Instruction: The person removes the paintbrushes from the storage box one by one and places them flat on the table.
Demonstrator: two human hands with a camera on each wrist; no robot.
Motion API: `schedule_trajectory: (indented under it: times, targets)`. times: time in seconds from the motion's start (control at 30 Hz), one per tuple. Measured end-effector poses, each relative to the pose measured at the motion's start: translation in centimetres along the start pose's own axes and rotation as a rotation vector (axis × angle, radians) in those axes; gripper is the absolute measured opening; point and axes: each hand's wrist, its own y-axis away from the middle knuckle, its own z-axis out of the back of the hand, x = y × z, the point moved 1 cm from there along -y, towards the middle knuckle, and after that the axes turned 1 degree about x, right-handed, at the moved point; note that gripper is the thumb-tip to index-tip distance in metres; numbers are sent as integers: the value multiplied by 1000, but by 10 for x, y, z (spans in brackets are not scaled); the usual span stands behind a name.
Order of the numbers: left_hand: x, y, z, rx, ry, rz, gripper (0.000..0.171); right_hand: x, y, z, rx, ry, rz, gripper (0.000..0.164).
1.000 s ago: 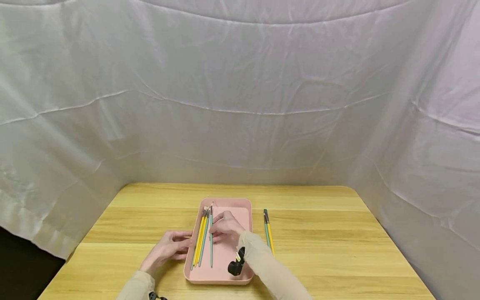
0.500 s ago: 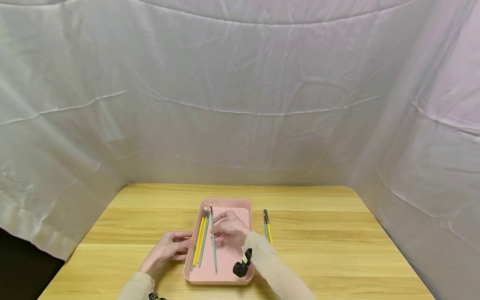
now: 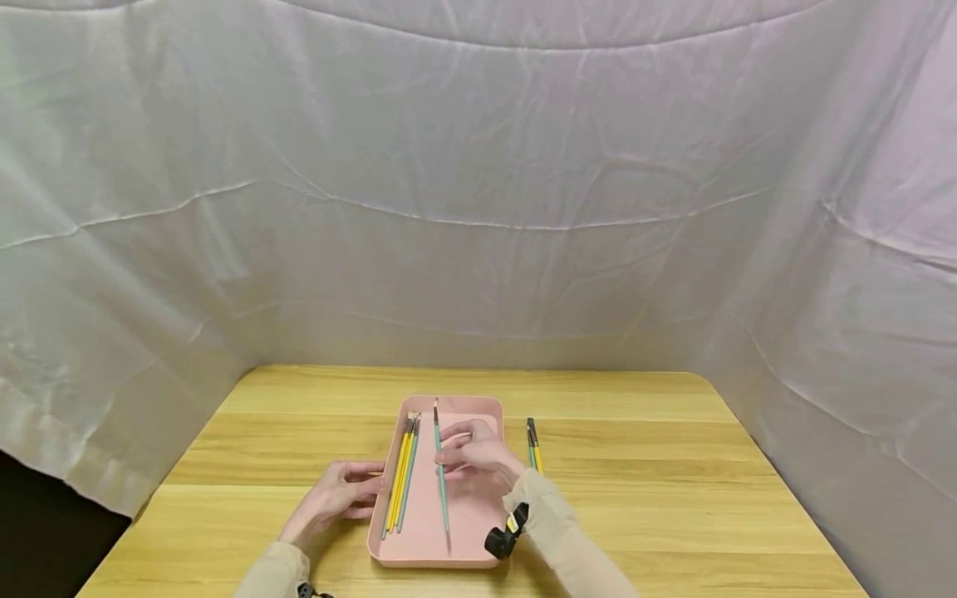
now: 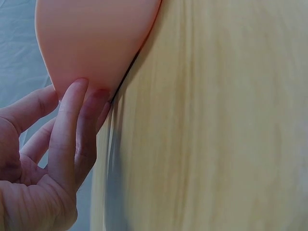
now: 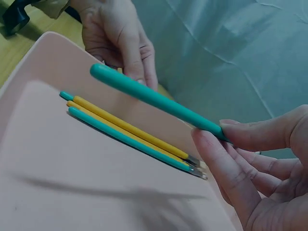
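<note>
A pink tray (image 3: 478, 548) lies on the table. My left hand (image 3: 340, 496) is at its left side, fingers touching the outer wall (image 4: 96, 43). My right hand (image 3: 478, 453) is over the tray and pinches a teal-handled paintbrush (image 3: 442, 482) between thumb and fingers. In the right wrist view, that teal paintbrush (image 5: 154, 98) is raised above the tray floor, its bristle end hidden by the hand. Several yellow and teal paintbrushes (image 3: 401, 482) lie side by side along the tray's left wall, bristles at the far end.
To the right of the tray, a teal and a yellow paintbrush (image 3: 537, 457) lie on the wooden table (image 3: 658, 482), partly covered by the right sleeve. Grey curtains (image 3: 478, 282) stand behind the table and at both sides.
My right hand has lifted the teal paintbrush and carried it to the right, away from the other brushes. My left hand has stayed at the tray's wall.
</note>
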Motion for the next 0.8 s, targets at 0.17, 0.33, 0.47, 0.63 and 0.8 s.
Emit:
schedule_trajectory:
  times: [0.17,0.33,0.47,0.63,0.8]
  targets:
    - [-1,1,0,3,-7,-2,56,1,9,8,20,-22,32,38]
    - [-3,1,-1,9,-12,-9,56,1,20,16,37,-39,47,39]
    - [-3,2,-2,6,-17,-8,57,1,30,23,57,-82,39,40]
    - [-3,2,-3,4,-18,-5,57,-2,44,36,67,-114,52,44]
    - [-3,1,-4,-4,-16,8,57,-11,56,50,78,-116,71,50]
